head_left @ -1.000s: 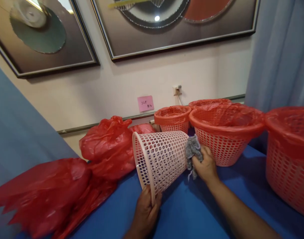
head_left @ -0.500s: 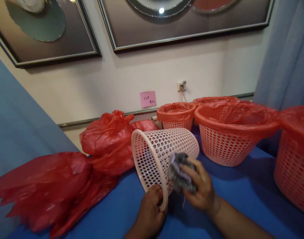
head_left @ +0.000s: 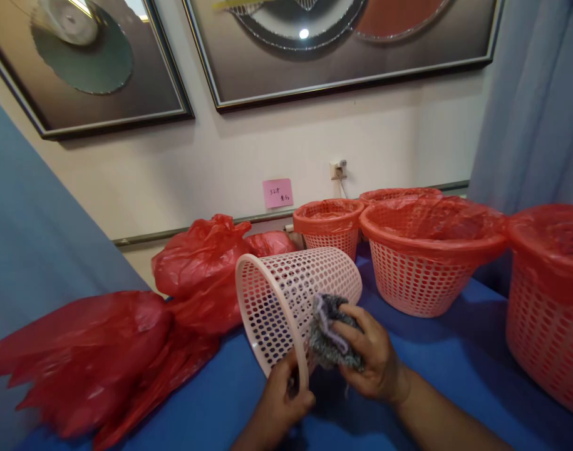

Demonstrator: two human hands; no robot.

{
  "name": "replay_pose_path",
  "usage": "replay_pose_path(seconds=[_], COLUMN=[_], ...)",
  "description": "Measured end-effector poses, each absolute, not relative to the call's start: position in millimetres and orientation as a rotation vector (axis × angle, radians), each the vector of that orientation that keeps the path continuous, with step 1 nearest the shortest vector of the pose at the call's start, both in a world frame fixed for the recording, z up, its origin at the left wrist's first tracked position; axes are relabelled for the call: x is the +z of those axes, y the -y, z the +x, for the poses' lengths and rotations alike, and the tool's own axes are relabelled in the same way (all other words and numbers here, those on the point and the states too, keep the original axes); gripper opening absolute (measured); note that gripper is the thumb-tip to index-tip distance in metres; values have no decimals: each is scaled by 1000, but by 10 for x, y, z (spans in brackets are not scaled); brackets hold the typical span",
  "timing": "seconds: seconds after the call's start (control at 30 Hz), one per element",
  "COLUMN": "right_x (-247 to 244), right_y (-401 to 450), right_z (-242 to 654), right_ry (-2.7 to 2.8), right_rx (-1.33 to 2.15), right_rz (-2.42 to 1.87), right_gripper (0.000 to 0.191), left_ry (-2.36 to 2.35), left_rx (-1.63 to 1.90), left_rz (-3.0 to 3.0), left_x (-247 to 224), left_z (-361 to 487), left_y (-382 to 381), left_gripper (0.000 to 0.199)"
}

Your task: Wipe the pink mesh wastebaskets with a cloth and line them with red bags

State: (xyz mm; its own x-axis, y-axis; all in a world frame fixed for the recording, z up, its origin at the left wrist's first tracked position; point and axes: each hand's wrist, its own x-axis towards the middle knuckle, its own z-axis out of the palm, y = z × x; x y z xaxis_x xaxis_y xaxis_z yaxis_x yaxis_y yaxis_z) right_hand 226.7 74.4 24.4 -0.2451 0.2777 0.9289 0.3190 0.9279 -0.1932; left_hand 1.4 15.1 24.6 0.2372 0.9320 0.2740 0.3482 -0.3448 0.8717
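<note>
A pale pink perforated basket (head_left: 314, 275) lies on its side on the blue tablecloth (head_left: 211, 401), its open mouth facing left. My left hand (head_left: 281, 394) grips the lower part of its rim, with fingers partly inside the mouth. Bunched in my right hand (head_left: 371, 354) is a grey cloth (head_left: 333, 332) with a lilac edge, pressed against the basket's near side. The cloth hides part of the holes behind it.
Red plastic bags (head_left: 89, 357) lie heaped at the left. Several baskets lined with red bags stand behind and right, including a wide one (head_left: 422, 275) and a near one (head_left: 549, 313). Framed pictures and a pink note (head_left: 277, 193) are on the wall.
The basket and both hands have shifted slightly left in view. The fingers of my left hand have changed position on the rim. My right hand still holds the cloth against the basket.
</note>
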Motion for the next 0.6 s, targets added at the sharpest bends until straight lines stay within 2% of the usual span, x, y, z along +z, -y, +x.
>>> replay_pose_path(seconds=[0.07, 0.17, 0.3, 0.43, 0.53, 0.6], right_x=[256, 236, 191, 173, 176, 179], right_y=[-696, -653, -643, -880, -1119, -1151], right_z=[2230, 2179, 2177, 2348, 2489, 2496], right_ry=[1932, 2008, 1928, 1625, 1419, 1399], right_rx=[-47, -22, -52, -48, -20, -30], right_rz=[-350, -260, -296, -696, -1020, -1089], right_gripper=[61, 62, 60, 51, 39, 37], left_ry=[-1088, -1172, -1295, -1381, -1444, -1496], left_rx=[1232, 1325, 1289, 1117, 1000, 947], left_rz=[1655, 1517, 1712, 2049, 2206, 2279], left_x=[394, 649, 842, 764, 586, 436], left_z=[42, 119, 213, 204, 157, 137], left_y=[-187, -193, -29, 224, 349, 380], left_gripper=[87, 73, 53, 40, 39, 39])
